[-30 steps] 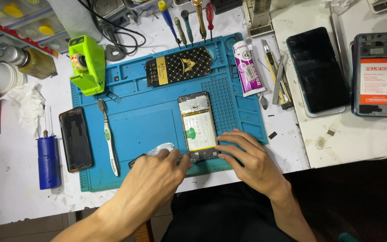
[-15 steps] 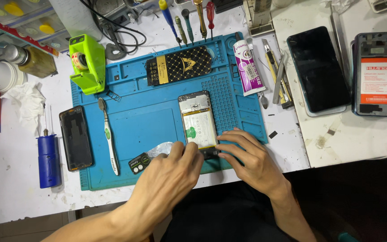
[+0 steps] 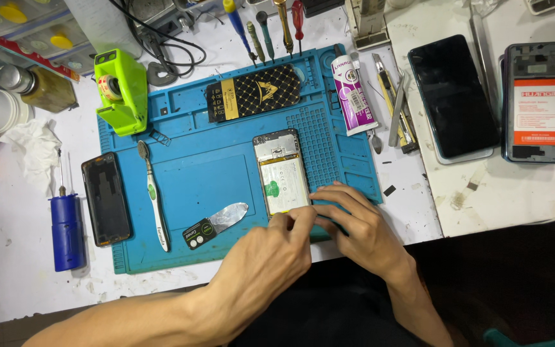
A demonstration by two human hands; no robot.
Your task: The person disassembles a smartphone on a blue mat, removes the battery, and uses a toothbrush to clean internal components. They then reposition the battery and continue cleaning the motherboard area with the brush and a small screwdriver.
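head view: opened phone (image 3: pixel 281 172) lying back-up on the blue mat (image 3: pixel 194 173), lower end under both hands. left hand (image 3: pixel 271 260) fingers pinched narrow at that edge; right hand (image 3: pixel 358 225) curled over, bracing. best worked gently, with frame held flat. metal pry blade (image 3: pixel 216 222) resting just left.

Both forearms are bare from the lower edge of the picture up to the wrists, with no sleeve or cuff in view. The left hand (image 3: pixel 261 273) carries no ring, watch, strap or glove, and its knuckles and tendons show plainly across the back. The right hand (image 3: pixel 361 228) is likewise uncovered, with no ring on the fingers that show. The fingernails that can be seen are short and unpainted. Dark clothing covers the lap below the arms.
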